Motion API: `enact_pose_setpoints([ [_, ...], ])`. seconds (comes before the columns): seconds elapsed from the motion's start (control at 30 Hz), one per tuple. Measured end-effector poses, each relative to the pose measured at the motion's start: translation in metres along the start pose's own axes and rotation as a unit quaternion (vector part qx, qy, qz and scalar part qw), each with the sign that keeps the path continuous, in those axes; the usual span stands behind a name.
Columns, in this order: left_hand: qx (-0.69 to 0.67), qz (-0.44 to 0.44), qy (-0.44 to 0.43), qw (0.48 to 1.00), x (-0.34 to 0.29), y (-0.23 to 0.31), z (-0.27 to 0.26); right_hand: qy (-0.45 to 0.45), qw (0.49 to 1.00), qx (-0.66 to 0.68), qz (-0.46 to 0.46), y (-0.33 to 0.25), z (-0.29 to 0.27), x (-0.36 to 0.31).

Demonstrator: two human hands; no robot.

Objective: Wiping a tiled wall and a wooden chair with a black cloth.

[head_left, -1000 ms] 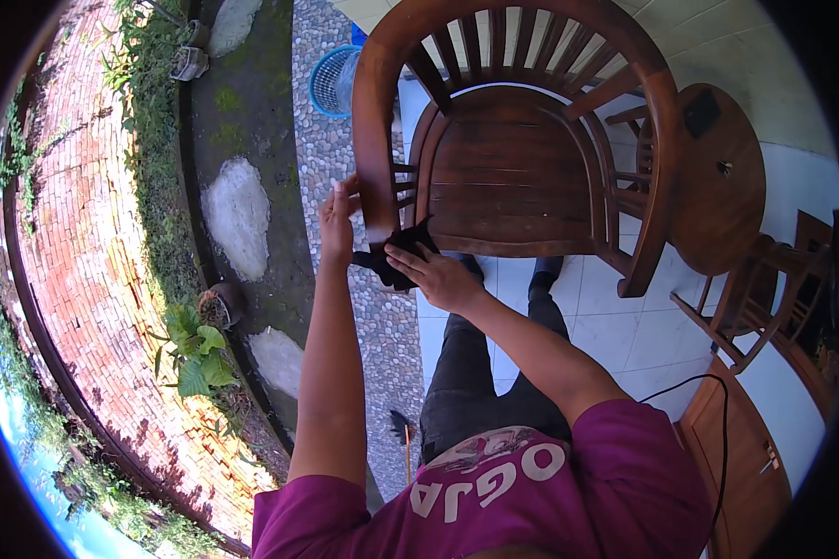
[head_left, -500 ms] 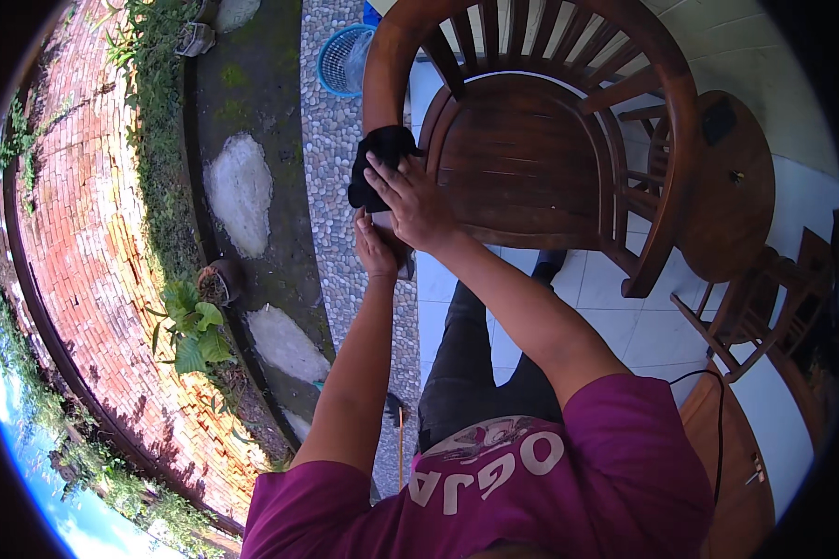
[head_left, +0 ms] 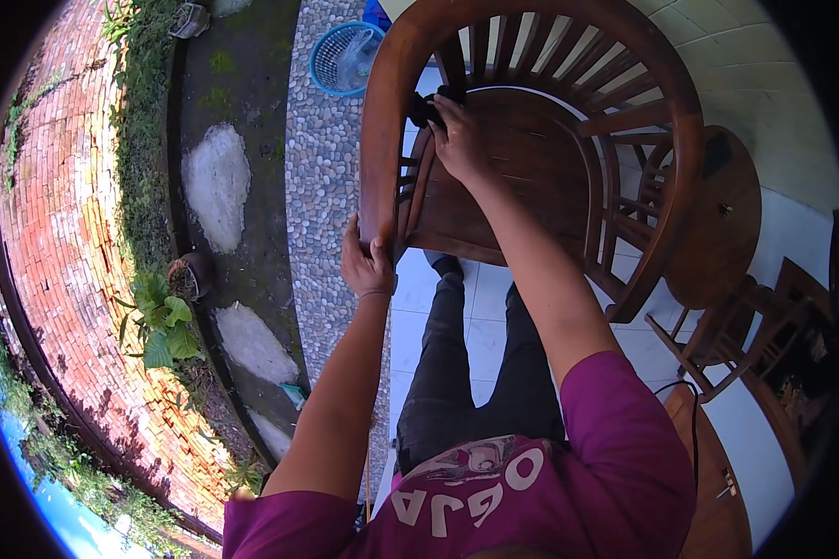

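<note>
A dark brown wooden armchair (head_left: 541,186) with a curved, slatted back stands before me. My left hand (head_left: 368,268) is closed round the front end of its left armrest (head_left: 379,177), thumb on one side and fingers on the other. Bunched in my right hand (head_left: 459,144) is a black cloth (head_left: 426,111). That hand reaches over the seat and holds the cloth at the inner side of the armrest, by a slat near the back. Part of the cloth is hidden behind the fingers and the armrest.
Beyond the armrest, a blue plastic basket (head_left: 334,70) with a clear bag sits on the pebbled strip (head_left: 322,177). At right are a round wooden table (head_left: 718,238) and another wooden chair (head_left: 732,321). A potted plant (head_left: 188,277) borders the brick paving at left.
My right hand and the cloth have gone from the top of the armrest to its inner side, farther back. My left hand now grips the armrest's front end.
</note>
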State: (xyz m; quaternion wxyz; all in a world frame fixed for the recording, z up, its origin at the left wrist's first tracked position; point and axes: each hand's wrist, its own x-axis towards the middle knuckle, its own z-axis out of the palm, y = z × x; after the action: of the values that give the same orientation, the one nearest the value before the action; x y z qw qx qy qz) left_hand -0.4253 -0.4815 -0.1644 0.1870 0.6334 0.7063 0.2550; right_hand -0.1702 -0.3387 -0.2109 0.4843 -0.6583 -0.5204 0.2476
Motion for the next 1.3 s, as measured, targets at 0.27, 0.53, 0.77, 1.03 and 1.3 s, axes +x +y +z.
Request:
enact_pose_setpoints([
  [0.27, 0.029, -0.026, -0.007, 0.999, -0.003, -0.005, 0.001, -0.266, 0.917, -0.262, -0.138, 0.060, 0.028, -0.040],
  [0.53, 0.040, -0.083, -0.023, 0.995, -0.006, -0.003, 0.004, -0.234, 0.920, -0.292, -0.117, 0.034, 0.029, -0.023],
  [0.77, 0.029, -0.052, 0.019, 0.998, -0.009, -0.007, 0.004, -0.263, 0.926, -0.220, -0.158, 0.062, 0.032, -0.013],
  [1.03, 0.071, -0.064, -0.005, 0.995, -0.008, -0.005, 0.004, -0.183, 0.974, -0.126, 0.048, 0.044, 0.022, -0.042],
  [1.3, 0.053, -0.055, -0.001, 0.997, -0.011, -0.012, 0.007, 0.178, 0.970, 0.025, -0.164, -0.044, -0.028, 0.051],
])
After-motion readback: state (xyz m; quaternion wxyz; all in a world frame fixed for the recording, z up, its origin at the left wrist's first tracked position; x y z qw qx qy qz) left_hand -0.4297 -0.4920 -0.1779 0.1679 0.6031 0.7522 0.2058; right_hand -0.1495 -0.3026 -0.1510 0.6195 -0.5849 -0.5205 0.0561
